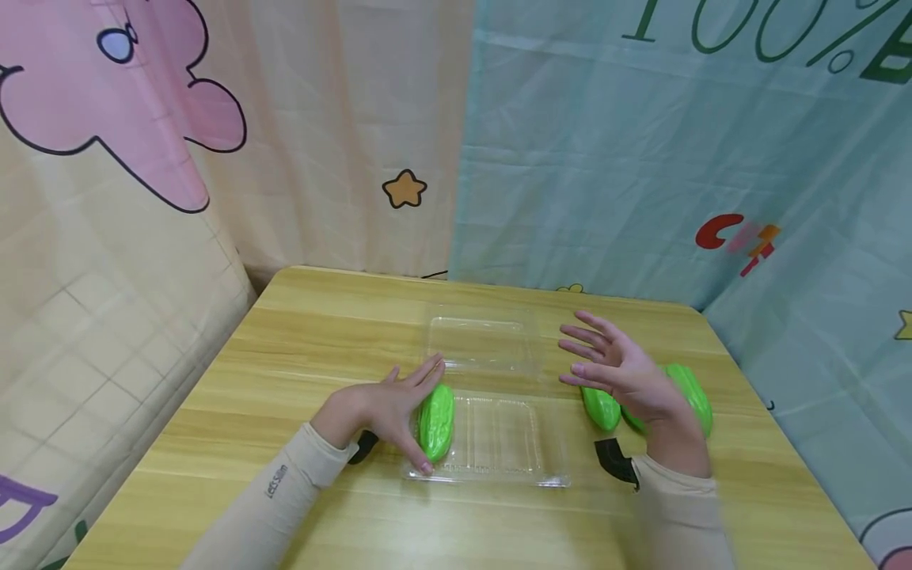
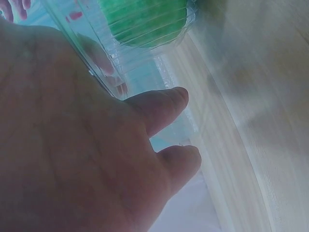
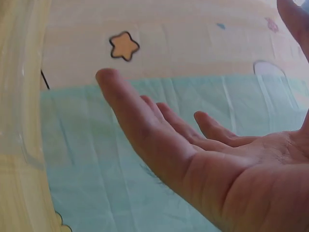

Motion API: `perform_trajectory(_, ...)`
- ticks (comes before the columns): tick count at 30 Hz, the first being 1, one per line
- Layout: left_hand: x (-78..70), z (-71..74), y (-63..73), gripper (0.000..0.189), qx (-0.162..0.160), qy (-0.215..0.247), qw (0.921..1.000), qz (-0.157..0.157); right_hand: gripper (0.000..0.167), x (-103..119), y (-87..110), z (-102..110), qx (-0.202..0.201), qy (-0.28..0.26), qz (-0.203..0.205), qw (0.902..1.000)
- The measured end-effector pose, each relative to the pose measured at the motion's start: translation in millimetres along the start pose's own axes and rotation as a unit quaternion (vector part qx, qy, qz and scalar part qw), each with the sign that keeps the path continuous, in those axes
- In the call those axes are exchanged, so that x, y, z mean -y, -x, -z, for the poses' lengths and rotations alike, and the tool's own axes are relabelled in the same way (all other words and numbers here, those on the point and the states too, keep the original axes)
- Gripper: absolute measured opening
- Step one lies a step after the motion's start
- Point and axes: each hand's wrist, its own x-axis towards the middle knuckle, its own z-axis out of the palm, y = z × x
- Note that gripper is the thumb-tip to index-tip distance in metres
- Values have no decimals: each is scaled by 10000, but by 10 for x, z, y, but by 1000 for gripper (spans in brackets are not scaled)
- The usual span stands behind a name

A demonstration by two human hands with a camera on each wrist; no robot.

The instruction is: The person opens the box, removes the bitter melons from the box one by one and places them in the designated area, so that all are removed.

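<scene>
A clear plastic clamshell box (image 1: 499, 480) lies unfolded on the table, its lid (image 1: 480, 368) towards the back. Inside the base, at the left end, is a green ridged toy vegetable (image 1: 436, 423) resembling a bitter melon. My left hand (image 1: 388, 412) is spread along the box's left side, thumb by the front corner and fingertips near the back; exact contact is unclear. In the left wrist view, the green vegetable (image 2: 147, 21) shows through the clear wall. My right hand (image 1: 627, 372) hovers with fingers extended, holding nothing, above more green vegetables (image 1: 691, 396), which it partly covers.
The wooden table (image 1: 285, 356) ends at the back against hanging printed curtains (image 1: 570, 158). A pale tiled-pattern cloth (image 1: 107, 340) hangs at the left. Black curved pieces (image 1: 617, 461) show at both wrists.
</scene>
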Motion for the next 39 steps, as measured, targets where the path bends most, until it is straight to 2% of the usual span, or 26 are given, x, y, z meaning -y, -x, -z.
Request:
perform_trajectory(8, 10, -15, 7, 155, -14, 31, 10000, 14, 98, -147, -196, -315, 462, 330, -436, 9974)
perform_trajectory(16, -3, 12, -2, 156, 15, -21, 10000, 53, 103, -289, -321, -603, 864, 567, -785, 9915)
perform_trajectory(28, -7, 7, 5, 155, 54, -53, 9999, 97, 96, -552, -428, -935, 944, 1125, -1454, 9784)
perform_trajectory(32, -8, 9, 8, 154, 64, -74, 9999, 79, 94, -571, -426, -1028, 896, 1095, -1520, 9782)
perform_trajectory(39, -11, 25, 15, 153, 71, -171, 9998, 51, 99, -645, -423, -1234, 680, 1499, -1468, 9754)
